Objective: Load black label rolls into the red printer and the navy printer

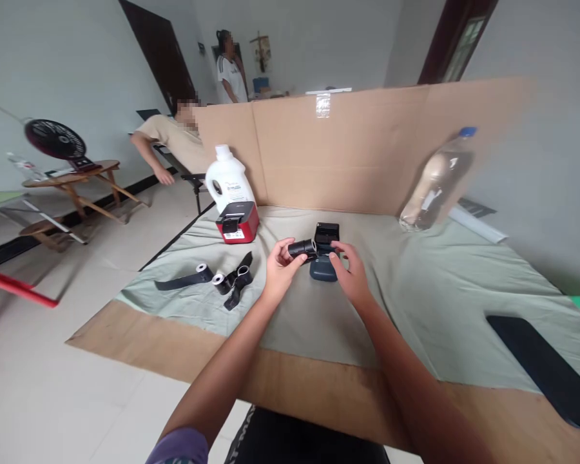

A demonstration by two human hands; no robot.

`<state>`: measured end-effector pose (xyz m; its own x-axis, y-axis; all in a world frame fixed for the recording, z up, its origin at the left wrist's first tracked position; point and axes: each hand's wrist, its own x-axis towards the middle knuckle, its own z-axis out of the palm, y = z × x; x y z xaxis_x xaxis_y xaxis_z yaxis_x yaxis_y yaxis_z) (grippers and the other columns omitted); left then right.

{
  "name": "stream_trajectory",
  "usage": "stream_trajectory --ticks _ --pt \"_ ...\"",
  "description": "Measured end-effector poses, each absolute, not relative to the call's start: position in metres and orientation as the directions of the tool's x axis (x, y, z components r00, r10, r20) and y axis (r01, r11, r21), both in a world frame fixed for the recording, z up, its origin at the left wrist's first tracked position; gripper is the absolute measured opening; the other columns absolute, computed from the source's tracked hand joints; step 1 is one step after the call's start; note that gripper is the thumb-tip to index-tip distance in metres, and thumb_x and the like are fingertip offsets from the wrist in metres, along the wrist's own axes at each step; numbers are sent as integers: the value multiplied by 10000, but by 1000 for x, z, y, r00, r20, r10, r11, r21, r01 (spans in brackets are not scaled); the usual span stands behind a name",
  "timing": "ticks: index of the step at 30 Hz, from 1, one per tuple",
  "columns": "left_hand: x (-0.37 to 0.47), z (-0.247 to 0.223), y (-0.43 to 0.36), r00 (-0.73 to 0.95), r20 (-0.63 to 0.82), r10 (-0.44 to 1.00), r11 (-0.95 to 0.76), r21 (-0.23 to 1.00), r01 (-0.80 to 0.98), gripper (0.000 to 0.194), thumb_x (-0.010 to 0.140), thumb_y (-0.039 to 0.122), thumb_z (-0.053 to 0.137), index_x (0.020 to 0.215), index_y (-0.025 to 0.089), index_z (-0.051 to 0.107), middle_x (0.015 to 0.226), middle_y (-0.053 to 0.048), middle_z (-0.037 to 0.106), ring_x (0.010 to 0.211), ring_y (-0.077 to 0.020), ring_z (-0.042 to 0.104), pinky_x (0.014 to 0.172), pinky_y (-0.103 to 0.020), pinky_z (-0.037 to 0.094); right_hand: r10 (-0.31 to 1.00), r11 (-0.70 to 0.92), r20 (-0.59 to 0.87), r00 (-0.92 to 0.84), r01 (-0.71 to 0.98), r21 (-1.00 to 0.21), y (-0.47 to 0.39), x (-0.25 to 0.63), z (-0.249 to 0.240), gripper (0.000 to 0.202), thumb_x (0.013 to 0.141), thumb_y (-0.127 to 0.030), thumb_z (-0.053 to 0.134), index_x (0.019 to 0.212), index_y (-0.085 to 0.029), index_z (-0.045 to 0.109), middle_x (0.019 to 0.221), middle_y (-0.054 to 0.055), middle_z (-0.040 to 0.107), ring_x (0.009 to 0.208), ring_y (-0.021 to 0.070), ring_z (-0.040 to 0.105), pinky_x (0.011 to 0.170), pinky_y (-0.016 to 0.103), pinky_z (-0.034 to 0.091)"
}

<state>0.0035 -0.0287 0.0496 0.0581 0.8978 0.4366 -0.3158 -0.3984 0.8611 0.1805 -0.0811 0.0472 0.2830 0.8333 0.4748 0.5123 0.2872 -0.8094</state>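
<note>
My left hand (pixel 283 264) is closed around a small black roll (pixel 300 249) with a pale core, held above the cloth. Just to its right, my right hand (pixel 350 269) has thumb and forefinger drawn together beside the roll. Whatever lies between those fingertips is too small to make out. Behind and below both hands sits a dark, compact printer-like device (pixel 323 269) with its black lid (pixel 327 232) raised. Several more black rolls, partly unwound, lie to the left, among them one roll (pixel 203 273) with a long flat tail.
A red and black box-shaped machine (pixel 241 224) stands before a white jug (pixel 229 177). Cardboard (pixel 338 154) walls the table's back; a clear bottle (pixel 437 180) leans at right. A dark slab (pixel 544 367) lies front right. Two people are beyond the cardboard.
</note>
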Motion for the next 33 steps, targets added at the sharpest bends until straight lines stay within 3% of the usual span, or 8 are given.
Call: stream_trajectory --ticks 4,8,13,18,24,27,30,33 --pt "19 31 -30 185 348 919 -247 874 -418 531 666 366 898 1086 207 615 929 -17 707 821 -142 684 774 -268 558 965 257 260 -47 384 -887 -77 184 97 317 935 -451 534 1095 -229 694 986 45 723 897 214 666 843 358 517" --pt "13 27 -34 177 329 928 -227 873 -432 565 699 347 883 1161 223 584 946 -11 717 858 -150 699 814 -285 567 956 272 196 -216 415 -868 -64 179 119 223 890 -377 596 992 -210 704 942 32 715 865 201 659 792 328 506" --pt "12 23 -41 186 246 951 -157 905 -396 674 768 389 831 1324 233 483 912 -25 745 886 -193 720 871 -360 580 952 299 244 -184 392 -870 -59 172 123 179 887 -331 582 986 -204 662 939 29 711 866 193 655 790 323 489" --pt "14 20 -46 186 273 944 -206 927 -313 861 789 417 820 1497 218 372 849 -16 731 851 -200 717 875 -382 576 969 249 225 -107 394 -885 -57 177 117 182 891 -354 581 981 -208 641 932 25 705 838 185 640 784 329 476" --pt "9 23 -43 172 274 946 -215 930 -298 919 780 430 829 1533 221 345 858 -14 732 823 -191 715 841 -359 577 981 191 169 -94 320 -928 -55 173 114 224 865 -378 602 986 -199 659 846 14 664 728 157 584 682 296 446" --pt "8 26 -41 165 277 947 -217 926 -309 812 776 430 828 1457 216 441 926 -40 749 869 -203 722 844 -357 582 990 138 120 -78 285 -949 -58 168 118 221 863 -388 602 950 -195 666 745 -5 612 679 148 551 664 290 426" --pt "8 28 -40 168 296 940 -233 920 -314 554 786 442 811 1231 199 589 961 -54 753 897 -206 720 844 -339 580 994 82 60 -92 262 -962 -61 166 122 231 857 -412 608 907 -192 661 671 -23 554 640 141 515 640 285 402" --pt "8 29 -41 181 317 931 -254 919 -302 394 820 437 778 1084 191 621 921 -39 741 868 -188 707 821 -310 567 992 53 22 -121 261 -964 -61 168 122 247 852 -438 620 887 -197 657 643 -30 523 637 141 504 625 278 374"
